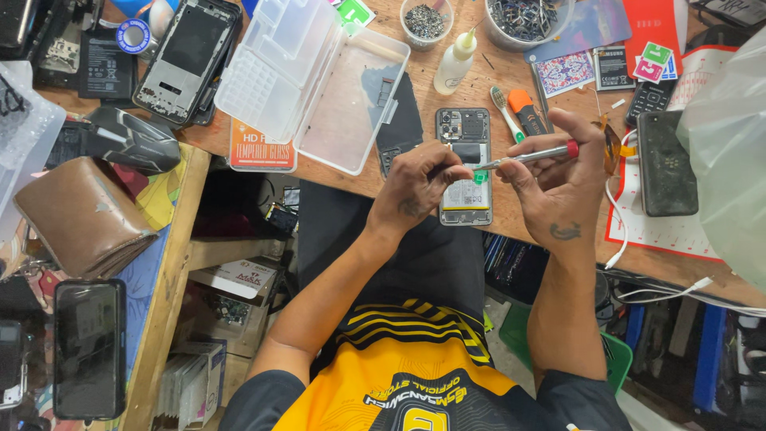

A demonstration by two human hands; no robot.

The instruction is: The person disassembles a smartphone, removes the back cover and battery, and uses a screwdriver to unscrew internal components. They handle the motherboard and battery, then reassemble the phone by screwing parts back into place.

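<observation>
Opened phone, back cover off, battery and circuit board exposed, lying flat near the front edge of a cluttered wooden workbench. Left hand resting on the phone's left side, fingertips pinched together over a small green tab at mid-body. Right hand curled closed around a slim silver screwdriver with a red collar, tip angled down to the same green tab. Just behind the phone: toothbrush, orange-capped tool, small glue bottle. To the left, open clear plastic organiser case.
</observation>
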